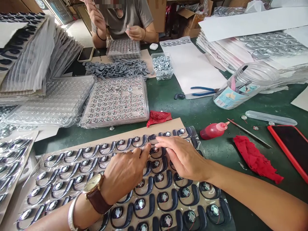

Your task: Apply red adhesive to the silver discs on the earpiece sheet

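Observation:
Both my hands meet over a sheet of black ear-hook earphone shells [145, 210], laid in rows with round silver speakers [141, 203] and thin red wires in them. My left hand [126, 175], wearing a watch [92, 184] and a bracelet, is closed with its fingertips at one ear-hook shell [152, 138] in the back row. From the right, my right hand [185, 157] reaches the same shell, index finger and thumb bent around it. The fingers partly hide this shell and its speaker.
Behind the sheet lie a tray of speakers [115, 102], a red cloth [158, 118], and a tub of small metal parts [162, 65]. At right are a red-liquid bottle [213, 131], tweezers [252, 134], a plastic jar [243, 86] and a phone [292, 144]. A co-worker [122, 22] sits opposite.

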Demonstrator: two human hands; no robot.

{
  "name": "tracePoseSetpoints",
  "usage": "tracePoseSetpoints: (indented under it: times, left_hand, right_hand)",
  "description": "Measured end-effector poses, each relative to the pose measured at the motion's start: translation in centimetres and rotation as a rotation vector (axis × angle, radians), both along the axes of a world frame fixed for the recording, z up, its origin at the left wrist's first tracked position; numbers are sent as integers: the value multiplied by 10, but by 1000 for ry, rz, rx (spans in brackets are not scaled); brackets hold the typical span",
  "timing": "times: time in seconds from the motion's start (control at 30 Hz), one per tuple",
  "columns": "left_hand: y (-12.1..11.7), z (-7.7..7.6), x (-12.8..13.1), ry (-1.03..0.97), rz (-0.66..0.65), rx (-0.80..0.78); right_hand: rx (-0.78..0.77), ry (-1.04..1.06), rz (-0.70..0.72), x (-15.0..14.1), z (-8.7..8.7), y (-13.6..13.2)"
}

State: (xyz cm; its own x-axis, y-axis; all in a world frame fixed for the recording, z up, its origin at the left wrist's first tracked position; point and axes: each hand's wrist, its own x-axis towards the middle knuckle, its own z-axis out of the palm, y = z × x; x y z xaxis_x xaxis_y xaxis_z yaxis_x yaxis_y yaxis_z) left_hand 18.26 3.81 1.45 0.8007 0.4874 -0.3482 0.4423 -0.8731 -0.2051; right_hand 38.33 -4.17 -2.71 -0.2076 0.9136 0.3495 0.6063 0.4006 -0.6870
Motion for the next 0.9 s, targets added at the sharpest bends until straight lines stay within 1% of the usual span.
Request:
tracePoseSetpoints:
  times: [0.2, 0.37, 0.47, 0.6, 0.73, 0.9]
  left_hand:
    - [2, 0, -2, 7, 18, -34]
    - [10, -5, -8, -7, -32, -69]
    - [14, -7, -9, -25, -50, -55]
    - [11, -7, -8, -7, -44, -38]
    - [9, -9, -8, -13, -46, -26]
    - [10, -10, -12, -78, -108, 19]
  right_hand:
    - [-37, -4, 19, 0, -2, 0]
    - [-50, 5, 21, 1, -4, 0]
    - [-53, 4, 28, 1, -5, -1]
    - [-45, 3, 50, 1, -5, -1]
    - [-74, -53, 88, 1, -4, -1]
    - [-66, -123, 87, 0, -2, 1]
